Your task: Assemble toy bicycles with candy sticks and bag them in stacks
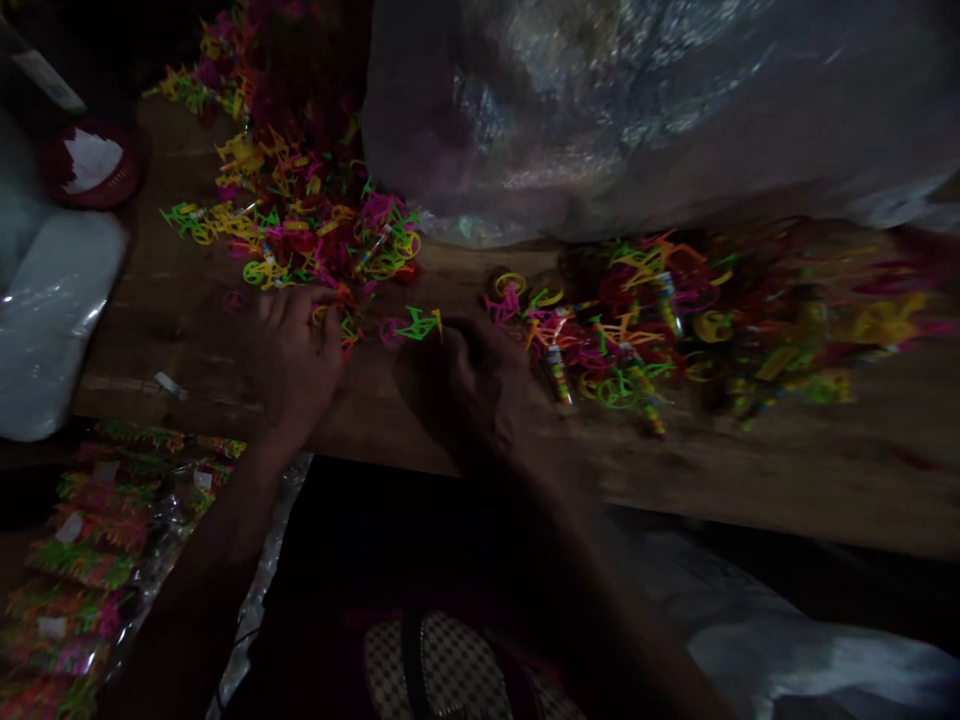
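My left hand [296,350] reaches over the near edge of a pile of small colourful plastic bicycles [300,220], its fingers spread and touching some pieces. My right hand [480,380] is curled, with its fingertips at one toy bicycle [416,325] that has a green frame and a pink wheel. To the right of that hand lies a second group of toy bicycles [615,350], some with clear tubes of coloured beads. The picture is dim, and the right fingertips are partly hidden.
Large clear plastic bags [637,130] lie at the back of the wooden table [420,400]. At left are a red round container [90,165] and a stack of clear bags [60,320]. Packed toys [90,560] hang or lie at lower left.
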Motion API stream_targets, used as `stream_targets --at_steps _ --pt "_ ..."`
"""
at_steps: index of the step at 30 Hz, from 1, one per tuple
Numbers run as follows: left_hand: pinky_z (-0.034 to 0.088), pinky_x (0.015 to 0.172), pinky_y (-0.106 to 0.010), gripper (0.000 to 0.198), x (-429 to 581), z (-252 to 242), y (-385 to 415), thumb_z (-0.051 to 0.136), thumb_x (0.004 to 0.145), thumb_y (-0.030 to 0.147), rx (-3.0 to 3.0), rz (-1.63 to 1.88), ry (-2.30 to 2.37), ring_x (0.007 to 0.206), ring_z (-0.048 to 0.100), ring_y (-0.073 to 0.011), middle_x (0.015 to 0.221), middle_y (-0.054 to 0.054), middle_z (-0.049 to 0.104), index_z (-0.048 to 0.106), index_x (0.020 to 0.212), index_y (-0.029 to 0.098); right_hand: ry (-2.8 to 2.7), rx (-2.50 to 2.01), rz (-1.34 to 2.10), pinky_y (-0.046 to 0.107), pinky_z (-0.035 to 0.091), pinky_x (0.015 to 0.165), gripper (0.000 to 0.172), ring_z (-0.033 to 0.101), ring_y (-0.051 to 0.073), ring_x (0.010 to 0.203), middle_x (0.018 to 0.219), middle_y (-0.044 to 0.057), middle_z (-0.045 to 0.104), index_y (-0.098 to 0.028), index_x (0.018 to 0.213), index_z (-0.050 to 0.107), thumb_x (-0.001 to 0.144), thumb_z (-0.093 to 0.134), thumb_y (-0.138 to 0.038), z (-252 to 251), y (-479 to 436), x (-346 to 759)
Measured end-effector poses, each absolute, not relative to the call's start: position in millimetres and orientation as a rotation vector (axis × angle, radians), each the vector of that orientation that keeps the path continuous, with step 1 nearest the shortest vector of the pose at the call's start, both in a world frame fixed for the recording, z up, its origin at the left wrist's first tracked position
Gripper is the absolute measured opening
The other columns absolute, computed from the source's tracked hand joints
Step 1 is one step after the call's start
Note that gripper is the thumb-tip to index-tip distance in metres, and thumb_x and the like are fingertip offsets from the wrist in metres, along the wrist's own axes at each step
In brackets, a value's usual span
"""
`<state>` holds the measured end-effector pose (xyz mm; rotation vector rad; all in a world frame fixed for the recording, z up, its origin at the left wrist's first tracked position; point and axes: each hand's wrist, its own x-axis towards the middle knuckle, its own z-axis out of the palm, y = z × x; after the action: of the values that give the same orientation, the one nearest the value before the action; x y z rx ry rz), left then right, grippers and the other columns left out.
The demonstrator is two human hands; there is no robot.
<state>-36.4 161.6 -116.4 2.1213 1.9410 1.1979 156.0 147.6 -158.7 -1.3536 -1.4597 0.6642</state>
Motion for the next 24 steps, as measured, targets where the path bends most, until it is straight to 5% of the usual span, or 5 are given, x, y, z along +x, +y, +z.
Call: stream_targets --at_steps 9,13,24 --pt "0.056 0.074 -0.026 0.027 -6 -113 155 0.072 0.081 0.034 1.373 1.129 1.392 0.082 0.07 -0.0147 0.094 -0.004 0.073 0.065 0.101 0.017 -1.454 -1.172 0.591 0.031 0.054 0.082 0.025 0.068 0.017 0.09 0.098 0.003 0.074 -0.022 0.105 0.07 0.096 0.048 -0.028 -159 143 156" --pt "0.051 0.055 -0.021 0.022 -4 -114 157 0.075 0.078 0.031 1.181 0.91 1.225 0.056 0.065 -0.0106 0.072 -0.001 0.069 0.066 0.088 0.014 -1.638 -1.152 0.504 0.033 0.053 0.083 0.03 0.068 0.018 0.093 0.104 0.003 0.072 -0.026 0.116 0.068 0.096 0.047 -0.03 -167 140 159" --pt "0.046 0.048 -0.019 0.008 -1 -112 156 0.065 0.088 0.02 0.996 0.797 1.131 0.047 0.061 -0.008 0.071 -0.002 0.07 0.063 0.086 0.012 -1.471 -1.128 0.755 0.031 0.056 0.076 0.022 0.068 0.018 0.084 0.088 0.002 0.074 -0.023 0.093 0.073 0.091 0.052 -0.031 -159 145 155"
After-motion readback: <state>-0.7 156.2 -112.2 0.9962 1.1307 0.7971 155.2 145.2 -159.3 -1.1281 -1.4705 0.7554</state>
